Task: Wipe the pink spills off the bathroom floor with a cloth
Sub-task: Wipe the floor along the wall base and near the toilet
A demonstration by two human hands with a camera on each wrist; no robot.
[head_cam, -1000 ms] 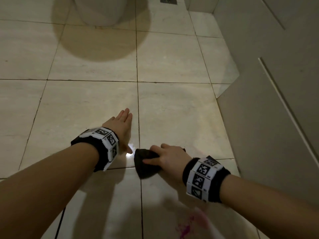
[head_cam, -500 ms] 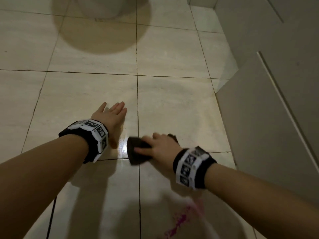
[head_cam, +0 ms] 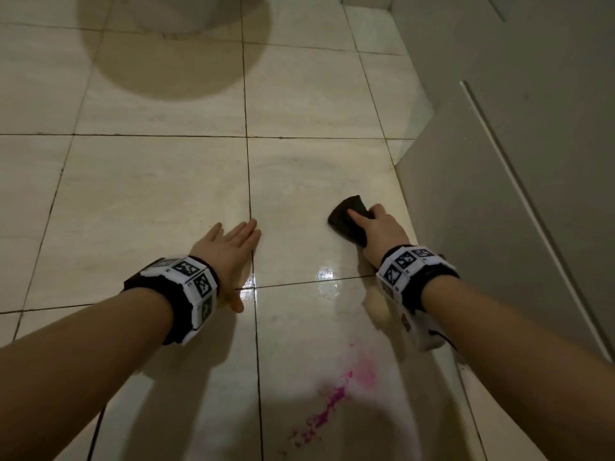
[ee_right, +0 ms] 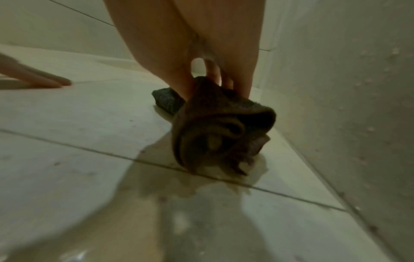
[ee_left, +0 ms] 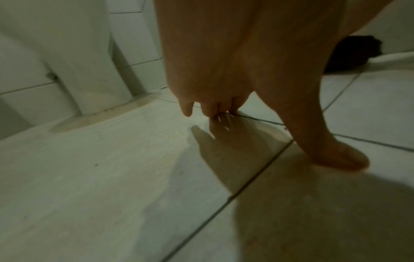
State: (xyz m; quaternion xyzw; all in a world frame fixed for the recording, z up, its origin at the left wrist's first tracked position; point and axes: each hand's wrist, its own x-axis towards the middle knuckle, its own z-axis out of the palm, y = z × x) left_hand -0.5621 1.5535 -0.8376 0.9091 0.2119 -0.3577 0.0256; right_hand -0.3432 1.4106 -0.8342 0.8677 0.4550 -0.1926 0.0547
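Note:
My right hand (head_cam: 376, 227) grips a dark bunched cloth (head_cam: 347, 217) and presses it on the cream tiled floor (head_cam: 149, 194) close to the right-hand panel. In the right wrist view the cloth (ee_right: 221, 127) hangs folded under my fingers (ee_right: 215, 74) and touches the tile. My left hand (head_cam: 229, 247) lies flat on the floor, fingers straight, beside a grout line; the left wrist view shows its fingertips (ee_left: 210, 109) and thumb on the tile. A pink spill (head_cam: 336, 400) streaks the tile nearer to me, behind both hands. A wet sheen (head_cam: 324, 277) lies between the hands.
A white toilet base (head_cam: 173, 11) stands at the far end, its round shadow on the tiles. A grey door or panel (head_cam: 482, 227) runs along the right side, close to the cloth. In the left wrist view the toilet pedestal (ee_left: 67, 62) rises at left.
My right hand has slid the cloth to the right and farther away, from the grout line toward the panel. The left hand stays flat. More of the pink spill shows now.

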